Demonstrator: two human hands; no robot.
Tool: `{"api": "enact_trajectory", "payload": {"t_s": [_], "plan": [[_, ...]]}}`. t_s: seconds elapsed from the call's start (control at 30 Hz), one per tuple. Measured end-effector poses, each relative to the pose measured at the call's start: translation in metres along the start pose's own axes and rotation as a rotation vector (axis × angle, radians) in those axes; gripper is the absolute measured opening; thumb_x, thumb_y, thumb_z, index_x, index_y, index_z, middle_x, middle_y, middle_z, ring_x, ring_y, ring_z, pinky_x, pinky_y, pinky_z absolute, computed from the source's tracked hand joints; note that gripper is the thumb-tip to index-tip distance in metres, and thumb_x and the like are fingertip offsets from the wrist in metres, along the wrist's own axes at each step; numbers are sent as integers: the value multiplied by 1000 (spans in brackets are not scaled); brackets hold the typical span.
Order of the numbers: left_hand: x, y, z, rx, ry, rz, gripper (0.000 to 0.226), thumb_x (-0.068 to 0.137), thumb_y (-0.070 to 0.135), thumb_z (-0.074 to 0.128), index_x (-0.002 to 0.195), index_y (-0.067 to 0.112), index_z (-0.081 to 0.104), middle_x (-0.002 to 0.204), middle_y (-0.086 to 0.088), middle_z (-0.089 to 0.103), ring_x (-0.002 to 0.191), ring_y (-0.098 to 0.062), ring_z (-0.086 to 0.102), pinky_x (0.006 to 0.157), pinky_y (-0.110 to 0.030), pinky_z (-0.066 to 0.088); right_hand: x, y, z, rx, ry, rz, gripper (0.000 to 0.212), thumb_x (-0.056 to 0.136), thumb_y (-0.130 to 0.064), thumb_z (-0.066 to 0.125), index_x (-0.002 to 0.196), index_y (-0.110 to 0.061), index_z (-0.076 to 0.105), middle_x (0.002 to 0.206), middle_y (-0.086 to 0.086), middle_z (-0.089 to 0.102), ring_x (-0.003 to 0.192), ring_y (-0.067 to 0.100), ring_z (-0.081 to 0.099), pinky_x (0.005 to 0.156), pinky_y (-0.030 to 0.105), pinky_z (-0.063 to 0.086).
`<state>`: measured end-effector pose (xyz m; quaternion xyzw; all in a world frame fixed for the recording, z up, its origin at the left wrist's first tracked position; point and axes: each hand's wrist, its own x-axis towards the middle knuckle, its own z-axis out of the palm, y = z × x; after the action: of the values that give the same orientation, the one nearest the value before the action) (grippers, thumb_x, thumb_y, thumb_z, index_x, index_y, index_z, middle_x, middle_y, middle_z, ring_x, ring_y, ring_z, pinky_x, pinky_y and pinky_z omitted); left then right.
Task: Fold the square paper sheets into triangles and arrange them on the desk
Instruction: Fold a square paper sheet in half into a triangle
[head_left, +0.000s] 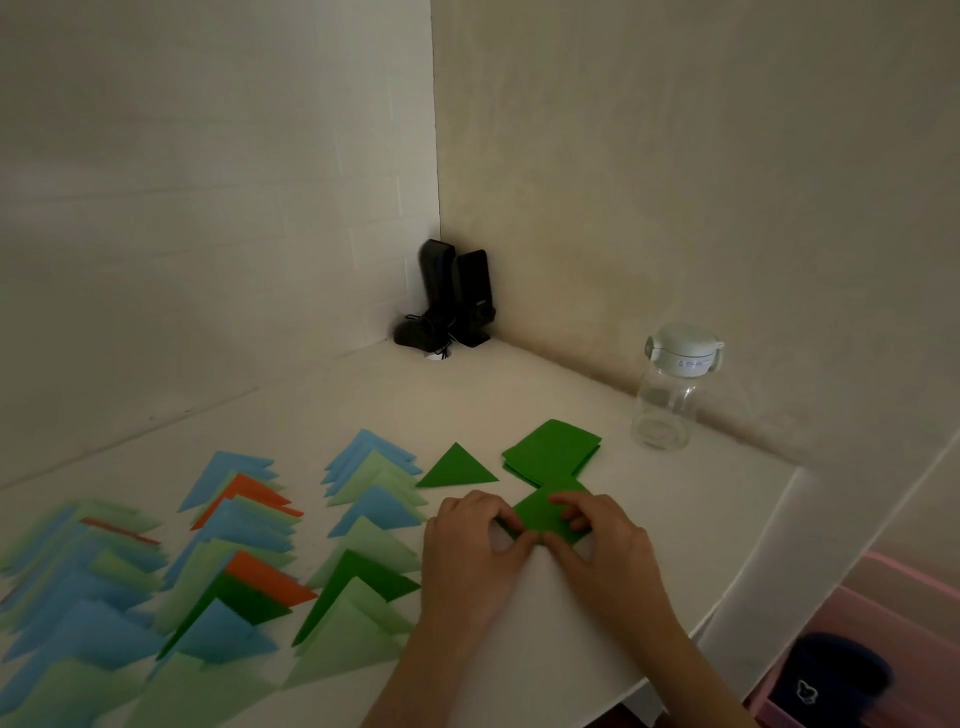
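A dark green square sheet (545, 512) lies on the white desk (675, 499) between my hands. My left hand (467, 545) pinches its near left corner. My right hand (602, 540) pinches its near right side with curled fingers. Just beyond it lies a small stack of dark green square sheets (553, 449). A single folded dark green triangle (457, 467) lies to the left of that stack. Rows of overlapping folded triangles (223, 561) in blue, light green, dark green and orange cover the left part of the desk.
A clear bottle (670, 395) with a white lid stands at the back right near the wall. Two black speakers (457, 296) fill the far corner. The desk's right edge drops off beside a pink bin (893, 613) holding a dark cap (831, 670).
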<state>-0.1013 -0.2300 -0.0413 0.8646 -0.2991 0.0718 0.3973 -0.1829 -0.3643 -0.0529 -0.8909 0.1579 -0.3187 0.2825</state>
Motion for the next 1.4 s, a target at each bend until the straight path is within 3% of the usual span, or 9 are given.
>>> {"api": "enact_trajectory", "payload": {"t_s": [0.23,0.4,0.5,0.57,0.77,0.93,1.07,1.27,1.4], "plan": [[2,3,-1,-18,-10,-77,13,76,34,69,74,41,58,84,25,57,87,-2,47,84,-30,42,1,1,1,15,-7,29,32,69,-16,79,95,-31,66,82,-22,52,82,-11,52,68,29,50],[2,-1,-3,-63,-25,-69,21,80,23,65,80,44,61,87,27,60,90,-1,49,85,-29,44,-1,5,3,6,40,5,25,71,-5,74,85,-26,71,83,-17,54,84,1,52,64,29,51],[1,-3,-4,-123,-27,-65,30,81,14,59,83,44,61,89,26,61,91,-1,52,81,-28,46,-2,3,2,-4,28,-15,8,74,-24,77,79,-26,71,82,-16,54,71,4,56,65,31,51],[0,-1,-5,-159,-35,-72,37,81,7,54,86,42,62,92,24,60,94,0,52,81,-26,44,-1,4,1,-8,-22,-8,11,74,-36,75,78,-28,68,84,-16,54,73,3,56,70,33,50],[-4,-3,-6,-164,-18,0,47,74,-5,52,90,38,61,95,23,57,96,0,48,83,-23,41,-2,3,1,-64,-48,-11,7,80,-29,70,78,-25,65,86,-13,54,75,7,54,70,34,47],[-8,-3,-6,-123,16,124,42,64,8,56,92,40,60,102,23,55,103,-7,47,88,-28,38,-1,3,-4,119,-1,29,9,85,-24,56,77,-29,54,84,-15,55,77,2,53,70,24,42],[-8,-10,-1,-68,98,230,26,72,11,67,87,32,66,101,16,56,100,-10,47,83,-30,40,-2,-1,-5,76,-78,7,16,79,-47,38,77,-36,50,91,-18,54,87,9,55,79,39,45],[-13,-8,-5,59,129,347,15,88,32,48,83,30,62,87,17,59,88,-5,49,75,-22,32,-4,-1,-5,104,10,-37,15,73,-40,57,88,-35,59,91,-24,54,84,1,57,71,38,51],[-15,-8,-5,88,142,308,14,88,34,48,86,30,61,84,17,59,83,-3,46,71,-20,26,-6,-3,-5,125,56,-62,16,75,-35,55,78,-26,68,84,-21,60,77,-2,59,66,40,53]]}}
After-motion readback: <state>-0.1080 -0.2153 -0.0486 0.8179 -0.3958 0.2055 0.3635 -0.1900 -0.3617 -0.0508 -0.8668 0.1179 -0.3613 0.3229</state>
